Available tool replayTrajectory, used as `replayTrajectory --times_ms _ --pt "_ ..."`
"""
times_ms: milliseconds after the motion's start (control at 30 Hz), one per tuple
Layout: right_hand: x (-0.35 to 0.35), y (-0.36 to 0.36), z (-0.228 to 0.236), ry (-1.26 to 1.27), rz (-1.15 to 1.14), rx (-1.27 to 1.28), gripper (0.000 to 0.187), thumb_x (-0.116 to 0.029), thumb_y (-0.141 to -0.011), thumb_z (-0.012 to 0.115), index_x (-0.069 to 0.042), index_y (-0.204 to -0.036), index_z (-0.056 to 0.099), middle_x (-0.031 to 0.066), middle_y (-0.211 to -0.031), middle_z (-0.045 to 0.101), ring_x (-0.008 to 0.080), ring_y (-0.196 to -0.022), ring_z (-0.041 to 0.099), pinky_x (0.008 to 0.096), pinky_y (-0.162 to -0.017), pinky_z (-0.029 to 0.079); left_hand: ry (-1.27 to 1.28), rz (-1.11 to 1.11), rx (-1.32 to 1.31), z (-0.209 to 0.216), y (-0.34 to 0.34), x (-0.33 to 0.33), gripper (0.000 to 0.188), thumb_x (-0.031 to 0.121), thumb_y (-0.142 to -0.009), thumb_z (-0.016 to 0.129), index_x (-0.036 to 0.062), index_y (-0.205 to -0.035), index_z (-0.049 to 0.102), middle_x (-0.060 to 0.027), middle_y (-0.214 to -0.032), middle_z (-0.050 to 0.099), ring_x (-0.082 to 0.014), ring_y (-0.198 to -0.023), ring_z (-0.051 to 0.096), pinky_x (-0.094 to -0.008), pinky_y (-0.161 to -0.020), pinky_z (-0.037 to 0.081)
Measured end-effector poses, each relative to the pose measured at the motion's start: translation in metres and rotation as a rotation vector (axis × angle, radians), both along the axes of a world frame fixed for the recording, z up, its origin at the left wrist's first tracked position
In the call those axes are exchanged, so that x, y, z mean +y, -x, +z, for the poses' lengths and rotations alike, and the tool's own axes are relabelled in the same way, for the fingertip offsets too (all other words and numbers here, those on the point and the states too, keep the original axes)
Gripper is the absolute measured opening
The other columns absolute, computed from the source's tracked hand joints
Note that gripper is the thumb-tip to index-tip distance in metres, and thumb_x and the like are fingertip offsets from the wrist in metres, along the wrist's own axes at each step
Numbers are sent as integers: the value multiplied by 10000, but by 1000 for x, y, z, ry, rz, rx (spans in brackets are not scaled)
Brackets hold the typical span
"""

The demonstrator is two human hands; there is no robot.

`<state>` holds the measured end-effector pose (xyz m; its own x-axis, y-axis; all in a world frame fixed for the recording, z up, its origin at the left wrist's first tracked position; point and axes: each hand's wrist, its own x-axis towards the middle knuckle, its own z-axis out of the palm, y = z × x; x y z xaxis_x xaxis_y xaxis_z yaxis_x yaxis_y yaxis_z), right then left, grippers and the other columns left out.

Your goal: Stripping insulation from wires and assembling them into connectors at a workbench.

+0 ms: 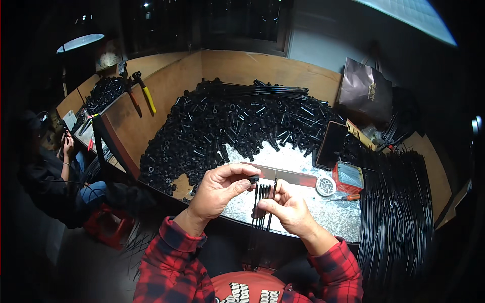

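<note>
My left hand (216, 193) pinches a small black plastic piece (254, 179) between thumb and forefinger. Just below and to the right of it, several thin black rods (260, 194) hang side by side in a row. My right hand (292, 211) is closed on these rods, its thumb in front of them. Their lower ends run down past the bench edge and fade into the dark. Whether the black piece touches the rod tops cannot be made out. Behind my hands spreads a big heap of small black plastic tubes and parts (217, 126).
On the right lie a large bundle of long black rods (396, 212), a white tub of tiny metal pieces (326, 186), a red box (349, 178), an orange-handled screwdriver (349, 198) and a phone (331, 145). Yellow-handled pliers (146, 93) hang on the left board. A co-worker (55, 171) sits far left.
</note>
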<state>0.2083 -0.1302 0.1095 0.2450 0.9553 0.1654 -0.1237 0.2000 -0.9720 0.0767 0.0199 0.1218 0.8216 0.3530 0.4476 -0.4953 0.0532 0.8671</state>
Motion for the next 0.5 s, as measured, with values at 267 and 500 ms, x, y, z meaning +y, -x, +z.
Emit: replayTrajectory --times_ms 267,500 --pt "-1 1 2 -18 -1 1 197 -55 -872 625 -11 -1001 483 91 -868 629 166 -791 645 315 -736 536 -44 2 -30 2 0 -7 250 -43 -836 603 -12 -1084 601 -129 -1136 591 -183 -1065 561 -316 -946 438" --pt "0 7 2 19 -10 -8 179 -70 -868 636 -15 -1002 532 54 -854 619 125 -800 619 279 -741 516 -28 16 -92 3 1 -12 209 -45 -827 619 1 -1028 587 -107 -1093 576 -150 -1022 549 -287 -929 429"
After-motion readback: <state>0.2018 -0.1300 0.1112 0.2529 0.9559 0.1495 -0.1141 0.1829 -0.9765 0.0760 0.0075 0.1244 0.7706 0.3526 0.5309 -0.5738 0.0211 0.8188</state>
